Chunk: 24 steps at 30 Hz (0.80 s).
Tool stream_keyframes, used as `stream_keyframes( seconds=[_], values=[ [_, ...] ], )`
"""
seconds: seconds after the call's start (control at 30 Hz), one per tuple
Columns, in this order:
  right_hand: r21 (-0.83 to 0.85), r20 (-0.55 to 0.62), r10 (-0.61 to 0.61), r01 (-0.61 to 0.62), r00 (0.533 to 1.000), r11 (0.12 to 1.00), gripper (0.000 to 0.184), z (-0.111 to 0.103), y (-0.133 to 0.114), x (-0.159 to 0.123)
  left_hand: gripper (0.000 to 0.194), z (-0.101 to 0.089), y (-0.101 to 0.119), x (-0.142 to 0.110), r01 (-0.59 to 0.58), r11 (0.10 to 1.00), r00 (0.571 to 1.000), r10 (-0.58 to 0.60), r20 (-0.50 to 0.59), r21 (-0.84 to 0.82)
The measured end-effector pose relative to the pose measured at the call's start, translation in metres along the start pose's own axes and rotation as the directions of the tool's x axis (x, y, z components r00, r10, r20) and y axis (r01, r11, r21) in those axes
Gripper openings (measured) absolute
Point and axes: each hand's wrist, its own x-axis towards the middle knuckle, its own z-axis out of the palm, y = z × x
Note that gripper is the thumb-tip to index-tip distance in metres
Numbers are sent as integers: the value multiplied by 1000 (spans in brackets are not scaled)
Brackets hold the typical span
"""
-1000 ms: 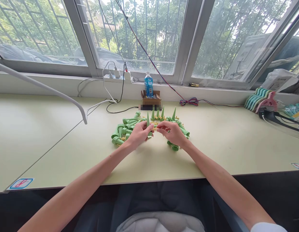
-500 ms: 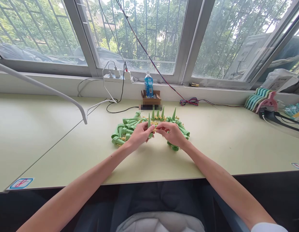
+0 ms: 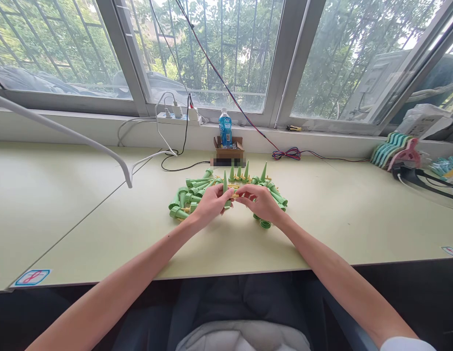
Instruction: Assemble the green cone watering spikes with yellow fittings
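Note:
Both my hands meet over a heap of green plastic cone spikes [image 3: 189, 195] with small yellow parts on the pale green table [image 3: 102, 234]. My left hand [image 3: 210, 204] is closed around one green cone spike [image 3: 225, 183], its tip pointing up. My right hand [image 3: 262, 202] pinches a small yellow part [image 3: 236, 194] right against that spike. Several more green spikes [image 3: 246, 173] stand upright just behind my hands, and a green ring cap [image 3: 265, 224] lies by my right wrist.
A blue water bottle [image 3: 225, 128] stands in a small cardboard box [image 3: 228, 151] at the table's back. White and black cables [image 3: 167, 156] and a power strip [image 3: 178, 115] lie by the window sill. Coloured clips and a black clamp [image 3: 405, 158] sit at the far right.
My fingers have shifted slightly around the spike and the yellow part; the hands stay in the same place.

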Motion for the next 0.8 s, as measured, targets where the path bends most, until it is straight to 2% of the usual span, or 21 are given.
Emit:
stream_keyframes(
  seconds=[0.43, 0.8],
  values=[
    [-28, 1, 9, -9, 1000, 1000, 15, 1, 0, 0, 40, 1, 1, -1, -9, 1000, 1000, 9, 22, -15],
    [-30, 32, 13, -12, 999, 999, 22, 1, 4, 0, 39, 0, 0, -1, -33, 999, 999, 32, 35, 9]
  ],
)
